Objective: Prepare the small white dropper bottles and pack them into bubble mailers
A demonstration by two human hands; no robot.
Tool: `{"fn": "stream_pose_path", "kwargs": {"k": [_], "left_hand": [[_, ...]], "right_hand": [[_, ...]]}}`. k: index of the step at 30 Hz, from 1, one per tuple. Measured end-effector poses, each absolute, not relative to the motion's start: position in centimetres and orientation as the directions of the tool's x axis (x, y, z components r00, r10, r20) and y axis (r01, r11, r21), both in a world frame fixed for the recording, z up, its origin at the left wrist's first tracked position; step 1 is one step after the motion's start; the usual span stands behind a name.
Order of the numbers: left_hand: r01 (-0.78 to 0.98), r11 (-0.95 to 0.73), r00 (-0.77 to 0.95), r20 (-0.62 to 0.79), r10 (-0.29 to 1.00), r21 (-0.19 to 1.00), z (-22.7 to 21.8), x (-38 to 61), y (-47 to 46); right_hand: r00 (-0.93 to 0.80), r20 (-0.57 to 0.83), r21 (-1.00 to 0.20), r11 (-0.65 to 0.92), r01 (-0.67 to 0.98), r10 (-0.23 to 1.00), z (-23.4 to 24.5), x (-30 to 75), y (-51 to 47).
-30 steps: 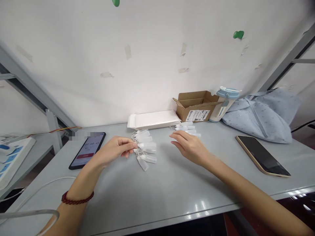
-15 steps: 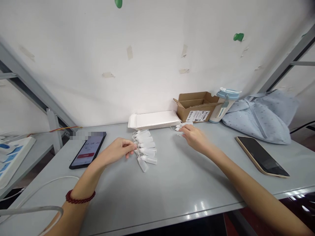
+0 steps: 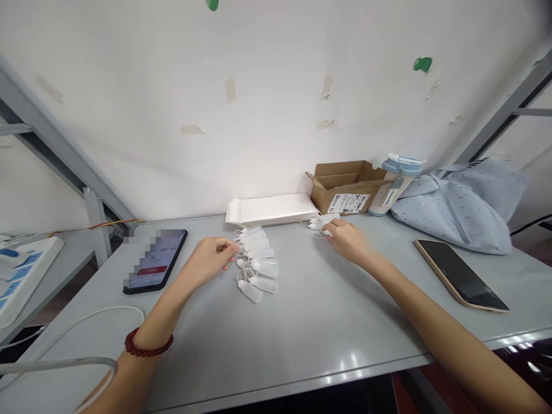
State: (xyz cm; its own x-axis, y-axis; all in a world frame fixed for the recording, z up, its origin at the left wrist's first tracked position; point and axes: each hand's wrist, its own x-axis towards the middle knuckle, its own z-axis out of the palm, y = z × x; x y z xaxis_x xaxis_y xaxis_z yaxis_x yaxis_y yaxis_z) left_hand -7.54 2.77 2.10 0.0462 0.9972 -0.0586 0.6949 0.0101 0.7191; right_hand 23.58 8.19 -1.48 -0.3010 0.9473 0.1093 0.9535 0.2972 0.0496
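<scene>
Several small translucent white plastic tags (image 3: 257, 253) with thin white cord loops lie fanned in a column on the grey table. My left hand (image 3: 213, 260) is at their left side, thumb and forefinger pinched together at the cord ends; what sits between the fingertips is too small to make out. Farther right, my right hand (image 3: 350, 240) has its fingers closed on a similar white tag (image 3: 321, 234), largely covered by the fingertips. Another white tag (image 3: 324, 220) lies just behind it, near the cardboard box.
At the back are a flat white box (image 3: 271, 209), an open cardboard box (image 3: 345, 187), a tumbler (image 3: 394, 184) and a light blue cloth bag (image 3: 457, 207). One phone (image 3: 157, 261) lies on the left, another phone (image 3: 460, 275) on the right. A white cable (image 3: 56, 363) crosses the lower left.
My left hand has shifted slightly up along the column, away from the lower tags, which have settled a little differently. My right hand has moved slightly right and lower over the tags.
</scene>
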Motion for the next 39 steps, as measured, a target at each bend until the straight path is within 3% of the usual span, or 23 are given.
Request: {"fn": "stream_pose_path", "kwargs": {"k": [18, 27, 30, 34, 39], "left_hand": [[0.660, -0.009, 0.056, -0.037, 0.998, 0.751, 1.9, -7.0, 2.5], [0.655, -0.001, 0.050, -0.042, 0.998, 0.756, 2.0, -6.9, 2.5], [0.646, 0.008, 0.032, -0.037, 0.999, 0.764, 2.0, -6.9, 2.5], [0.630, 0.019, 0.014, -0.036, 0.999, 0.776, 2.1, -6.7, 2.4], [0.575, 0.006, 0.038, -0.034, 0.999, 0.818, 2.1, -5.9, 1.9]], "right_hand": [[-0.237, 0.041, 0.079, 0.234, 0.969, 0.971, -1.3, 25.3, 8.7], [-0.245, 0.037, -0.044, 0.247, 0.968, 0.969, -0.5, 25.0, 8.3], [-0.248, 0.100, -0.156, 0.261, 0.953, 0.964, -0.3, 24.6, 8.2], [-0.191, 0.245, -0.412, 0.281, 0.867, 0.950, -0.4, 24.1, 8.1], [-0.158, 0.183, -0.707, 0.242, 0.665, 0.970, 0.1, 23.1, 7.1]]}}
